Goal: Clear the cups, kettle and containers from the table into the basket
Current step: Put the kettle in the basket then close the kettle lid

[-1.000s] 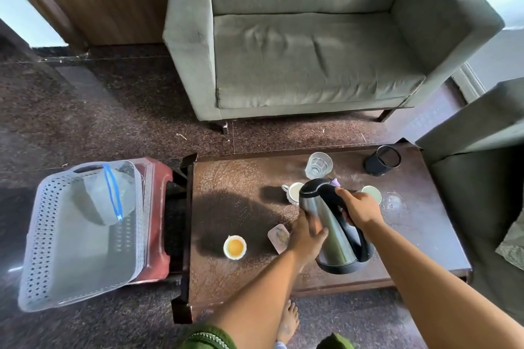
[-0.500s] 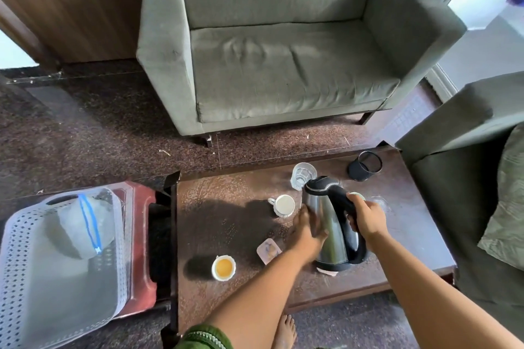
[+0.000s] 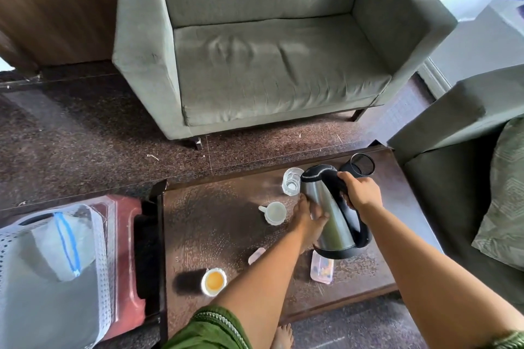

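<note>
Green upholstery filled the top of the head view: an armchair (image 3: 266,45) at twelve o'clock and a second seat (image 3: 465,150) at three o'clock, on dark speckled floor. Below them sat a low brown counter (image 3: 215,223).

Both bare hands were on the steel kettle (image 3: 329,212), near the centre and a little toward four o'clock. The right hand (image 3: 360,189) had its grip clenched around the black handle, while the left hand (image 3: 307,215) pressed flat against the body, grasping it from the side. Judging by the two-handed hold, the kettle was heavy or possibly full, and the second hand steadied it.

Around the kettle lay a clear glass (image 3: 291,181) touching it at eleven o'clock, a dark mesh cup (image 3: 361,164) at one o'clock, a white mug (image 3: 273,212) at nine o'clock, a small cup of orange liquid (image 3: 214,282) at seven o'clock, and a flat clear container (image 3: 321,267) just under its base.

At eight o'clock of the frame, off the counter's left end, a white perforated basket (image 3: 102,246) rested on a red stool (image 3: 127,241), already holding a clear tub with a blue strip (image 3: 61,241). Open room remained in the basket's near half. The likely path left crossed the mug and the orange cup, so lifting high looked wise.
</note>
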A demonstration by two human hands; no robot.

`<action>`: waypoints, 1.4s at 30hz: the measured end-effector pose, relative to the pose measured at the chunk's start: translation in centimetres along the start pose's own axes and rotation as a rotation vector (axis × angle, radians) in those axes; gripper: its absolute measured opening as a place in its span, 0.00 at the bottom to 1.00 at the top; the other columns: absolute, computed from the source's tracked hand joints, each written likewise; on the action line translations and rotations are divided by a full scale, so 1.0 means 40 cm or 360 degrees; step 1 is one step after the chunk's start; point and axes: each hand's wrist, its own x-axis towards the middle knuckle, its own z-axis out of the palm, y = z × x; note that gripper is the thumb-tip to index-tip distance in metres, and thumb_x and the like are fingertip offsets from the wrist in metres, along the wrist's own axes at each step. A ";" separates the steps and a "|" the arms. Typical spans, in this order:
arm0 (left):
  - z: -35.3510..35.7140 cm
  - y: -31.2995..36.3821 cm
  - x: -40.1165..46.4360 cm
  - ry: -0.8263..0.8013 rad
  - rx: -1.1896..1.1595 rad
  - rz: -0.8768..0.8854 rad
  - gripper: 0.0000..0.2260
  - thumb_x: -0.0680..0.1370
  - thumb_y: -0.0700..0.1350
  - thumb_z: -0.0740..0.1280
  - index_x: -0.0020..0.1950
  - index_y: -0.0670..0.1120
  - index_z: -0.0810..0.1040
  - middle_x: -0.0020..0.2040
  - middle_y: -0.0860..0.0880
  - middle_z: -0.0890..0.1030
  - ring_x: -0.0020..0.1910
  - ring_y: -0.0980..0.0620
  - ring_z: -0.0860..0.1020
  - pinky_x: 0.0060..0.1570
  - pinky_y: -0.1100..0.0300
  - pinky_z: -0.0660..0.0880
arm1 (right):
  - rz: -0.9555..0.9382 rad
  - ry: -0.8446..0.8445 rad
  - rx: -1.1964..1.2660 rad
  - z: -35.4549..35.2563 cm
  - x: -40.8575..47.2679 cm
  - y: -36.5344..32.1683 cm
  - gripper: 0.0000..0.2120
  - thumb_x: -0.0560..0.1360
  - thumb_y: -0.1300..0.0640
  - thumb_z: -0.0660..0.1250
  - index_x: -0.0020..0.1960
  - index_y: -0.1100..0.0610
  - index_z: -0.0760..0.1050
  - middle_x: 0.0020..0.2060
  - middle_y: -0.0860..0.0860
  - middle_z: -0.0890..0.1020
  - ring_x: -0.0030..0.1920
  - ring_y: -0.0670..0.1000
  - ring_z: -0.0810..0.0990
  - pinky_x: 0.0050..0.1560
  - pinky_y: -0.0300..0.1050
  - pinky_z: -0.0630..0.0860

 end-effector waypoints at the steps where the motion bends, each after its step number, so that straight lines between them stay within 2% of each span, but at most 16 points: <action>1: -0.003 0.000 0.002 -0.0007 -0.0012 0.0001 0.39 0.77 0.54 0.66 0.78 0.49 0.44 0.77 0.49 0.55 0.75 0.46 0.59 0.73 0.51 0.61 | 0.0005 -0.0004 -0.0023 0.002 0.005 -0.009 0.27 0.72 0.43 0.64 0.20 0.58 0.71 0.16 0.52 0.73 0.23 0.54 0.74 0.36 0.47 0.72; 5: -0.008 0.005 0.015 -0.0026 -0.0066 -0.0001 0.40 0.76 0.55 0.66 0.78 0.51 0.44 0.78 0.50 0.55 0.76 0.48 0.59 0.74 0.49 0.60 | 0.0043 -0.0020 -0.0076 0.009 0.025 -0.034 0.25 0.70 0.42 0.64 0.22 0.58 0.73 0.17 0.53 0.75 0.23 0.54 0.75 0.36 0.47 0.73; 9: -0.013 0.009 0.021 0.0002 -0.0060 -0.0021 0.40 0.75 0.55 0.67 0.79 0.50 0.46 0.77 0.49 0.58 0.75 0.48 0.61 0.73 0.51 0.62 | 0.0067 -0.0058 -0.0175 0.016 0.037 -0.063 0.25 0.70 0.42 0.64 0.23 0.59 0.73 0.17 0.52 0.75 0.23 0.54 0.75 0.36 0.45 0.74; 13: -0.012 0.008 0.034 0.0020 0.0013 -0.0014 0.39 0.76 0.55 0.66 0.79 0.50 0.47 0.76 0.47 0.60 0.74 0.46 0.63 0.71 0.51 0.63 | 0.0099 -0.0134 -0.0244 0.025 0.045 -0.083 0.24 0.72 0.42 0.64 0.26 0.59 0.75 0.18 0.51 0.76 0.21 0.53 0.74 0.32 0.43 0.72; 18: -0.012 0.010 0.035 0.0046 0.0006 -0.0050 0.38 0.77 0.54 0.66 0.79 0.48 0.46 0.76 0.46 0.59 0.74 0.46 0.63 0.72 0.51 0.63 | 0.0127 -0.0198 -0.0154 0.029 0.056 -0.089 0.25 0.73 0.40 0.65 0.30 0.60 0.74 0.24 0.54 0.77 0.21 0.52 0.71 0.25 0.41 0.68; 22: -0.015 0.007 0.035 0.0024 0.0015 -0.0103 0.39 0.77 0.55 0.65 0.79 0.48 0.45 0.77 0.45 0.56 0.74 0.45 0.61 0.72 0.51 0.62 | 0.0128 -0.0243 -0.0181 0.036 0.053 -0.097 0.25 0.75 0.41 0.64 0.31 0.61 0.74 0.24 0.54 0.76 0.21 0.51 0.70 0.23 0.39 0.67; 32: -0.021 0.005 0.036 0.0002 -0.0012 -0.0124 0.38 0.77 0.55 0.65 0.79 0.49 0.45 0.75 0.46 0.61 0.72 0.46 0.66 0.70 0.53 0.65 | 0.0163 -0.0308 -0.0273 0.044 0.065 -0.117 0.28 0.75 0.37 0.62 0.31 0.61 0.75 0.27 0.55 0.78 0.24 0.52 0.71 0.26 0.41 0.69; 39: -0.022 0.010 0.034 -0.0047 0.0043 -0.0141 0.40 0.76 0.58 0.64 0.79 0.51 0.43 0.77 0.47 0.57 0.73 0.46 0.64 0.71 0.49 0.65 | 0.0180 -0.0298 -0.0202 0.035 0.061 -0.103 0.26 0.75 0.39 0.63 0.35 0.61 0.75 0.26 0.54 0.77 0.22 0.50 0.71 0.20 0.37 0.67; 42: -0.017 0.013 0.031 -0.0053 0.0067 -0.0147 0.40 0.76 0.57 0.65 0.79 0.50 0.43 0.78 0.46 0.57 0.74 0.45 0.64 0.71 0.50 0.64 | 0.0175 -0.0288 -0.0180 0.032 0.059 -0.100 0.25 0.75 0.39 0.64 0.36 0.61 0.75 0.27 0.55 0.77 0.22 0.50 0.71 0.20 0.37 0.67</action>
